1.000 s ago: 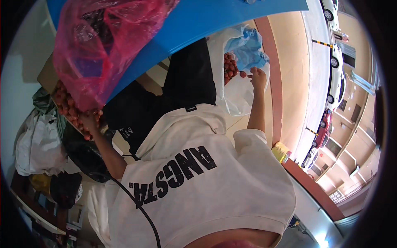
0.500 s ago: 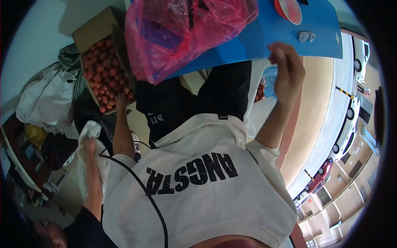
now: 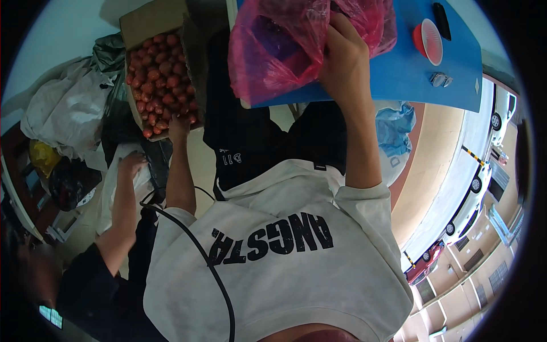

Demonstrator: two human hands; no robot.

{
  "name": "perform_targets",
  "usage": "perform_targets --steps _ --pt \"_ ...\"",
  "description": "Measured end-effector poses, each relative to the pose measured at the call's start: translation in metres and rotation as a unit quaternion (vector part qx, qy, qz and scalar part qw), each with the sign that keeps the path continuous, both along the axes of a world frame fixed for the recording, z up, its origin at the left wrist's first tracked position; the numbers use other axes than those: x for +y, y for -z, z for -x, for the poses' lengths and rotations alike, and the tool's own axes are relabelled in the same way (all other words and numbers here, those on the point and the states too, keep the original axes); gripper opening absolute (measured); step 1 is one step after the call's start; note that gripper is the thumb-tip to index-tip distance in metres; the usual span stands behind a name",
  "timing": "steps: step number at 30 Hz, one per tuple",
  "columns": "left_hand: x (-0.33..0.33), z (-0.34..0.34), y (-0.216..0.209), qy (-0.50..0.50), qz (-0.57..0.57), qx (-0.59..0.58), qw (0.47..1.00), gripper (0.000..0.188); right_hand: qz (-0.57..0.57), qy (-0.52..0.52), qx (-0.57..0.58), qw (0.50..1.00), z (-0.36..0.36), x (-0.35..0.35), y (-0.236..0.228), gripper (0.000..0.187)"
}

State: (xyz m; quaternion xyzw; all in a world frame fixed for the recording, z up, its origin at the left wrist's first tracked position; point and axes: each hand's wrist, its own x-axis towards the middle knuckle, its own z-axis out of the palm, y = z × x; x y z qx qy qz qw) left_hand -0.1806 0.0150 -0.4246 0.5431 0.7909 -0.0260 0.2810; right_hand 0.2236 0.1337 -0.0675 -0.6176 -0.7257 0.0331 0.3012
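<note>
My left hand [image 3: 179, 125] reaches down to the near end of an open cardboard box [image 3: 149, 20] full of small, round, red fruits [image 3: 156, 80]. Its fingers dip in among the fruits, so I cannot tell what they grip. At the mouth of a crumpled pink plastic bag [image 3: 273, 68] is my right hand [image 3: 346, 62], fingers bent down into the folds. Its fingertips and whatever they touch are hidden. The bag lies on a blue table [image 3: 393, 80], hanging over its near edge.
On the table lie a red bowl with a white inside [image 3: 433, 43], a black object [image 3: 442, 21] and glasses [image 3: 440, 80]. A light blue plastic bag [image 3: 393, 128] is below. At left, a co-worker's hand [image 3: 132, 164] touches a white sack [image 3: 117, 191]. A black cable [image 3: 194, 239] crosses my shirt.
My right hand has moved from the table's near edge leftward and up to the pink bag. My left hand stays at the fruit box. The co-worker's arm has shifted, and the whole view has moved slightly.
</note>
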Motion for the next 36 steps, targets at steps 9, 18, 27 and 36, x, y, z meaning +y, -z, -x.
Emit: perform_targets --steps 9,18,27,36 --pt "0.01 -0.041 -0.055 -0.094 -0.125 -0.066 0.986 0.035 -0.041 0.022 0.175 0.984 -0.007 -0.006 -0.001 0.018" --pt "0.045 -0.087 -0.127 -0.166 -0.173 -0.206 0.949 0.027 -0.013 0.066 0.257 0.964 -0.005 0.0 -0.003 0.012" --pt "0.064 -0.116 -0.224 -0.069 -0.287 -0.303 0.906 0.028 0.095 0.099 0.478 0.867 -0.009 0.018 -0.003 0.01" --pt "0.054 -0.195 -0.333 0.044 -0.351 -0.477 0.805 0.029 -0.049 0.043 0.684 0.727 -0.037 -0.011 -0.02 0.006"
